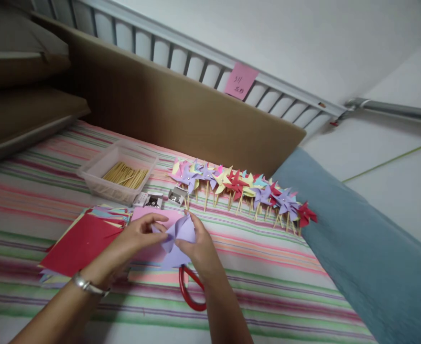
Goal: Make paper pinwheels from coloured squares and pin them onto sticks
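Note:
Between my two hands is a sheet of purple paper (186,230) with its corners curled inward, like a pinwheel part-way folded. My right hand (200,246) grips its right side, thumb in front and fingers behind. At the left side, my left hand (144,233), with a silver bracelet at the wrist, pinches a folded corner. Pink paper (145,216) lies beneath the hands. Red-handled scissors (184,294) rest beside my right wrist, their blades hidden. A stack of coloured paper topped with red sheets (83,243) is left of my left hand.
Beyond the hands stand a clear plastic box (101,188) of short wooden sticks (126,176) and small open boxes of metal pins (153,200). Several finished pinwheels (234,185) lie in a row at the right. A brown board (181,114) borders the striped cloth (267,286).

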A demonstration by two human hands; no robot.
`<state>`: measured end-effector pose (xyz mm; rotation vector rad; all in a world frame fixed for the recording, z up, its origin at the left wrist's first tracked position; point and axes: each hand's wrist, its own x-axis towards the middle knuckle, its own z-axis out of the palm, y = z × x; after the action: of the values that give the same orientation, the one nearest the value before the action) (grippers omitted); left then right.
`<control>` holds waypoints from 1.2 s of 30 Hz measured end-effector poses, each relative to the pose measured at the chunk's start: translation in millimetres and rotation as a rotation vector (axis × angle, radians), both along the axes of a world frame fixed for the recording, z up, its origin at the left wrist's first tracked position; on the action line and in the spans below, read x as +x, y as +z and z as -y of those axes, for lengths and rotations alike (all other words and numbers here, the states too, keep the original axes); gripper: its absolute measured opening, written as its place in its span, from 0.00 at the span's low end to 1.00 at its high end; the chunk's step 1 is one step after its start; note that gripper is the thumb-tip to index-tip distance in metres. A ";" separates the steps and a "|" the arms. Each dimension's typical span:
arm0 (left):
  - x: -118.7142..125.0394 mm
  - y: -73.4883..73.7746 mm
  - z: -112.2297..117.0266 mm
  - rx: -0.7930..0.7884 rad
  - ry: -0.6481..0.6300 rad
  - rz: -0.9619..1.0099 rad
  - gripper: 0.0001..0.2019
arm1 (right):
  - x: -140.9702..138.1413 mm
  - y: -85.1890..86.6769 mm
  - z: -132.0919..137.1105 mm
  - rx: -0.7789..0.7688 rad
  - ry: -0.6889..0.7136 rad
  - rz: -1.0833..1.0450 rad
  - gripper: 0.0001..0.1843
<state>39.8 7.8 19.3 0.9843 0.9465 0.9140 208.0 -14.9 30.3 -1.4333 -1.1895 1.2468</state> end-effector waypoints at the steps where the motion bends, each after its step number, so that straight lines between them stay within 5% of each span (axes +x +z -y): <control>1: 1.0 0.7 0.5 -0.042 0.034 0.060 0.20 | 0.0 -1.2 -1.3 -0.002 -0.050 -0.062 0.40; 7: 15.1 -2.2 9.8 -0.164 -0.056 0.230 0.10 | -9.2 0.9 -0.7 0.052 -0.206 -0.303 0.33; 21: 21.1 -2.3 10.8 -0.218 0.133 0.268 0.09 | -26.6 -2.5 5.1 0.052 -0.178 -0.359 0.27; 25: 10.6 1.9 4.0 -0.242 0.259 0.220 0.07 | -23.4 -11.0 4.3 0.099 -0.172 -0.181 0.33; 28: 0.4 5.7 -0.5 -0.241 0.288 0.216 0.08 | -19.7 -13.5 5.5 0.273 -0.155 0.039 0.28; 32: -10.4 10.3 -2.9 -0.206 0.313 0.239 0.07 | -16.8 -6.6 10.7 0.536 0.007 0.309 0.21; 36: -16.0 14.4 -2.9 -0.195 0.326 0.243 0.06 | -18.0 -0.8 16.0 0.567 0.167 0.479 0.26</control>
<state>23.8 10.7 33.7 0.5468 0.9823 1.1604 190.0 -30.9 29.5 -1.2387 -1.8400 0.5885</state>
